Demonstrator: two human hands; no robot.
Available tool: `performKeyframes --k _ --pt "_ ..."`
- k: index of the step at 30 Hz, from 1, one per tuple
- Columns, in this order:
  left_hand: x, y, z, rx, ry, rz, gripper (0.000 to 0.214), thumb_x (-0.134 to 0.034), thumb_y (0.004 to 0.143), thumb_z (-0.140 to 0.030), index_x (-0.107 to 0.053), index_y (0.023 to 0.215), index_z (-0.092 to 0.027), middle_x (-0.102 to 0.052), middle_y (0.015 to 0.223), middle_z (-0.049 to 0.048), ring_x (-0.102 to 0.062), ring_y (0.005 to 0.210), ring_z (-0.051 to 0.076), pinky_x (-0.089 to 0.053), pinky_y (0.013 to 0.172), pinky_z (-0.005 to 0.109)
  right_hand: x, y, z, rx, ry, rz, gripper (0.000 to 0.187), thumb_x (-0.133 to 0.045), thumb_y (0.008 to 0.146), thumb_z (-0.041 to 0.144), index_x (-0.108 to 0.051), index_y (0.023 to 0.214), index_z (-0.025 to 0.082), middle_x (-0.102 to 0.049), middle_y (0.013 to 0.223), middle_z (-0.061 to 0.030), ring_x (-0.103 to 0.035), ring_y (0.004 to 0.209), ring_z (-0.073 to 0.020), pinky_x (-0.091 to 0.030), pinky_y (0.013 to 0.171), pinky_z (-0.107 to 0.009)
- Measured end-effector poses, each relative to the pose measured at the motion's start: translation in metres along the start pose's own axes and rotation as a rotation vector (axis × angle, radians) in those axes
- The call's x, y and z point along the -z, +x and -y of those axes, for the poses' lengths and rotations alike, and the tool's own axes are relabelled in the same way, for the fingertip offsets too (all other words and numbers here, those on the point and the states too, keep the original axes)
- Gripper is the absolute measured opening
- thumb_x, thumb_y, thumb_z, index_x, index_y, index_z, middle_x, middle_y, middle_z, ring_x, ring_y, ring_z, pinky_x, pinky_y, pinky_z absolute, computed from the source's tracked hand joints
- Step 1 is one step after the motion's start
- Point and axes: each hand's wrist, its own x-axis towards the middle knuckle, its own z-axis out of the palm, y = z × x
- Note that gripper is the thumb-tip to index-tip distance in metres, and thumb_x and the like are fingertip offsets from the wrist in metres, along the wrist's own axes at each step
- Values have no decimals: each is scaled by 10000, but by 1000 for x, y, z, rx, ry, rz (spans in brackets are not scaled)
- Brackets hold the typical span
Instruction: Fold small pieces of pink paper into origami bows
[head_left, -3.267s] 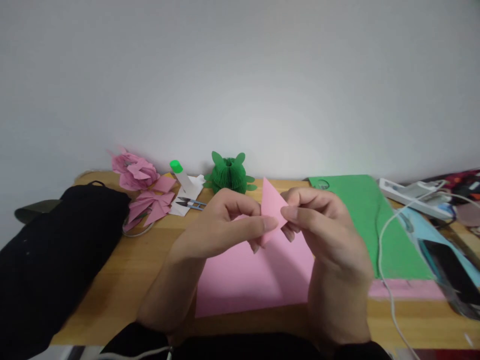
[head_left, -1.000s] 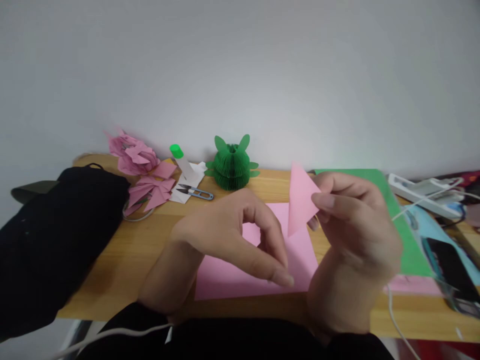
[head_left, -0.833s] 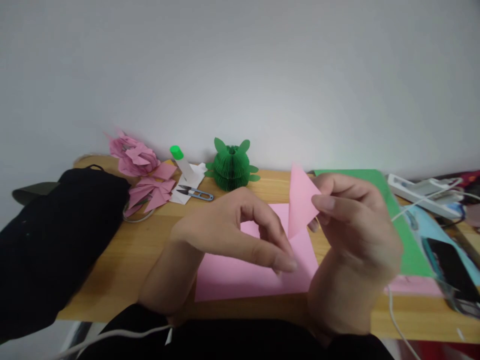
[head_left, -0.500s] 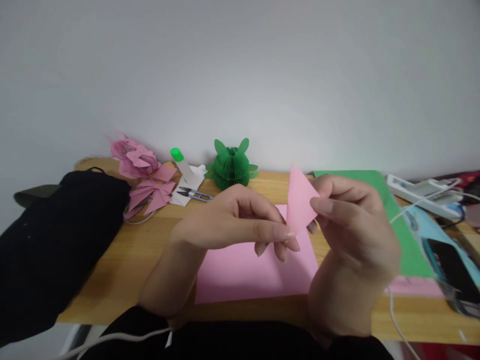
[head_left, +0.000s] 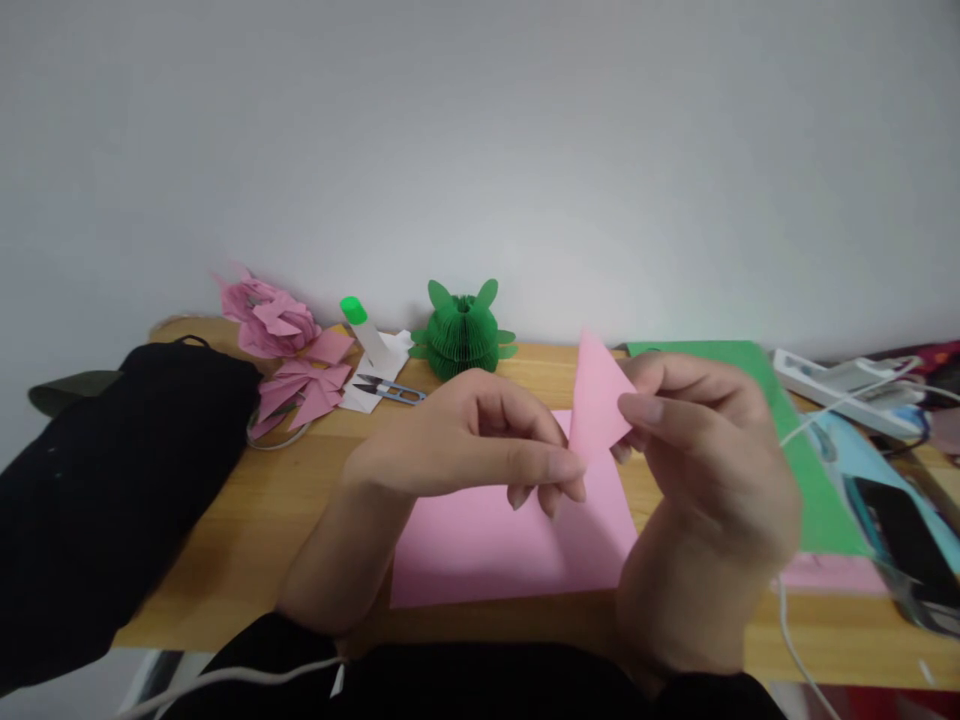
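Observation:
Both hands are raised over a wooden table. My right hand pinches a small folded pink paper triangle between thumb and fingers, its point upward. My left hand is closed in a pinch, thumb and fingertips meeting at the triangle's lower left corner. Beneath both hands a flat pink paper sheet lies on the table.
A black bag fills the left side. Along the back are pink paper flowers, folded pink pieces, a glue stick, small snips and a green paper ornament. Right: green sheet, power strip, white cable, phone.
My left hand, which had let go and hovered lower over the pink sheet, rose and pinched the triangle's lower corner again. My right hand kept holding the triangle almost still.

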Motion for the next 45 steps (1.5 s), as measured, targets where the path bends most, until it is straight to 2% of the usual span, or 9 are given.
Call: performKeyframes --k 12,17,21,27,31,35,41,45 --pt "-3 2 -2 15 38 -37 181 -721 779 -113 -699 601 -140 -666 587 1 -564 515 60 -465 498 142 -1 0 -1 17 -15 -12 261 -760 737 197 -630 511 205 -565 434 28 -483 407 -92 -344 408 -240" --pt "-5 1 0 -23 76 -71 183 -773 769 -126 -679 612 -132 -629 590 -16 -563 538 62 -462 518 150 -1 -2 -2 18 -25 -48 244 -752 740 189 -635 527 215 -572 445 25 -483 417 -101 -347 410 -248" --pt "-6 1 1 -79 131 -68 237 -742 814 -149 -627 608 -129 -584 586 -30 -519 543 54 -439 543 161 -2 -1 -2 30 -41 -70 260 -715 741 160 -616 506 210 -560 456 24 -487 439 -100 -358 438 -252" --pt "-8 -3 -1 -127 244 -100 266 -653 857 -132 -563 606 -138 -571 616 -37 -502 569 53 -415 569 172 -3 -3 -2 102 -70 -87 251 -694 773 162 -605 542 199 -553 478 29 -484 455 -98 -359 445 -241" --pt "-10 -4 -2 -161 322 -130 223 -676 848 -157 -604 638 -143 -592 635 -27 -519 616 77 -425 611 203 -2 -6 -4 181 -124 -120 233 -700 784 155 -627 569 207 -552 492 30 -472 470 -100 -362 449 -245" --pt "-14 -5 -3 -207 416 -157 176 -705 804 -180 -621 651 -157 -599 652 -18 -527 658 108 -434 661 247 -1 -8 -5 221 -135 -90 224 -686 818 167 -643 602 209 -564 524 26 -479 498 -105 -373 465 -248" --pt "-17 -8 -7 -133 375 -184 217 -740 740 -291 -594 630 -175 -626 680 10 -563 718 165 -456 739 320 -3 -9 -5 230 -131 -79 229 -668 824 166 -640 602 210 -567 533 28 -488 502 -106 -368 478 -254" --pt "-17 -8 -2 -210 322 -244 210 -726 776 -303 -627 642 -174 -611 667 5 -538 704 150 -434 698 299 -4 -10 -4 243 -154 -77 228 -680 812 165 -628 594 211 -559 526 32 -474 496 -104 -368 474 -250"
